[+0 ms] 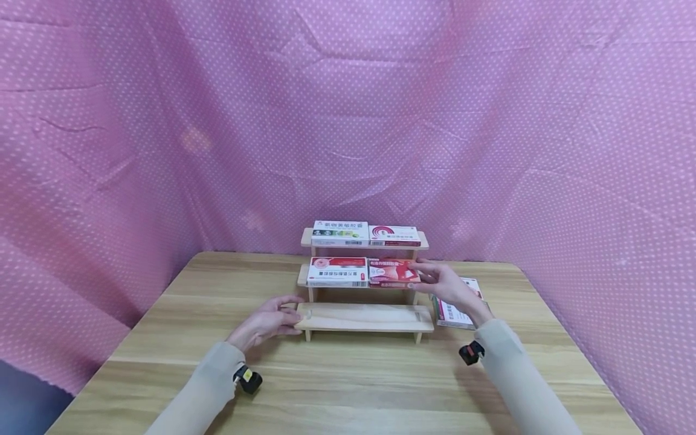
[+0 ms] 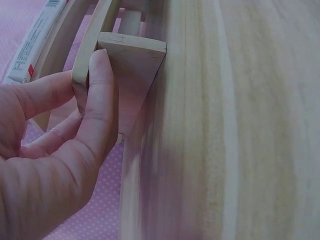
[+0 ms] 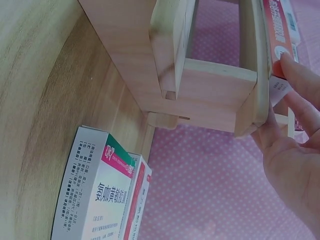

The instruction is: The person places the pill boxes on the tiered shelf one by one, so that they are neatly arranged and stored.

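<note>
A three-tier wooden shelf [image 1: 365,317] stands on the table. My left hand [image 1: 270,320] pinches the left end of its lowest tier, thumb and fingers on either side of the board [image 2: 95,45] in the left wrist view. At the right end of the middle tier, my right hand [image 1: 443,283] holds a red medicine box [image 1: 393,272] by its right end. The right wrist view shows a fingertip on the printed face of that box [image 3: 275,30] and other fingers by the shelf's edge. Beside the red box lies a white-and-red medicine box [image 1: 337,275].
On the top tier lie a white-and-green medicine box [image 1: 340,232] and a white box with red rings [image 1: 394,235]. More medicine boxes [image 1: 455,315] lie on the table right of the shelf, under my right forearm. A pink dotted curtain [image 1: 359,121] hangs behind the table [image 1: 359,386].
</note>
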A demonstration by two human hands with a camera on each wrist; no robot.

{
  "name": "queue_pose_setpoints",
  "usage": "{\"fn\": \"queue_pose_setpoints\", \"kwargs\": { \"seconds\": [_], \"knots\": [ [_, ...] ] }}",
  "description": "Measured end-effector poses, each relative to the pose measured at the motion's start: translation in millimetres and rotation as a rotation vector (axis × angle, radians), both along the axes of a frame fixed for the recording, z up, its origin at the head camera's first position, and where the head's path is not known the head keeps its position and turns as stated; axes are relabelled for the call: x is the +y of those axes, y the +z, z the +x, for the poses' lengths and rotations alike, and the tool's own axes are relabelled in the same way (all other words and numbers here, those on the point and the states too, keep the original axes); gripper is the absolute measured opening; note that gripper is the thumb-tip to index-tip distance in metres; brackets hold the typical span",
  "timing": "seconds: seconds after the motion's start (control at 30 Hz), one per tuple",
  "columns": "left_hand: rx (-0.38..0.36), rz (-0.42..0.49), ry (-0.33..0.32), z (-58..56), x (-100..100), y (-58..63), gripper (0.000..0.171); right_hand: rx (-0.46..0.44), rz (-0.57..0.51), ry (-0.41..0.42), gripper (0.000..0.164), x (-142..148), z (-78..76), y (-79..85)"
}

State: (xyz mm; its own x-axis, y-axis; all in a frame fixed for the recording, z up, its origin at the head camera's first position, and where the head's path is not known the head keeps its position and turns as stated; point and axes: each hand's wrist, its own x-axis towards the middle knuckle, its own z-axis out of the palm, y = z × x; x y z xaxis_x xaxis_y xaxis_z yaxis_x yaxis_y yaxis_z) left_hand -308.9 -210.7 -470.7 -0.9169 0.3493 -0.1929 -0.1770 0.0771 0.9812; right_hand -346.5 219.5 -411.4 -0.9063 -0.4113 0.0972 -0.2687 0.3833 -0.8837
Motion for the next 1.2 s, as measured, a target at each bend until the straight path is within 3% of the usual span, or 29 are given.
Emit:
{"fn": "queue_pose_setpoints", "kwargs": {
  "seconds": [0.23,0.43,0.67,0.97,1.2],
  "knots": [
    [-0.007,0.001,0.01,0.3,2,1.3,0.063,0.003,0.004,0.007,0.061,0,0.1,0.8],
    [-0.01,-0.002,0.014,-0.4,2,1.0,0.063,-0.004,-0.061,0.012,0.064,3,0.1,-2.1],
    [0.005,-0.01,0.011,-0.2,1,-0.7,0.062,-0.014,-0.129,-0.061,0.061,15,2.5,-7.6],
    [0.04,-0.028,0.019,4.3,2,0.0,0.065,-0.019,-0.104,-0.185,0.052,41,6.2,-14.9],
    [0.033,-0.022,-0.005,4.2,-2,1.2,0.068,0.016,-0.066,-0.148,0.049,67,9.1,-24.2]
  ]
}}
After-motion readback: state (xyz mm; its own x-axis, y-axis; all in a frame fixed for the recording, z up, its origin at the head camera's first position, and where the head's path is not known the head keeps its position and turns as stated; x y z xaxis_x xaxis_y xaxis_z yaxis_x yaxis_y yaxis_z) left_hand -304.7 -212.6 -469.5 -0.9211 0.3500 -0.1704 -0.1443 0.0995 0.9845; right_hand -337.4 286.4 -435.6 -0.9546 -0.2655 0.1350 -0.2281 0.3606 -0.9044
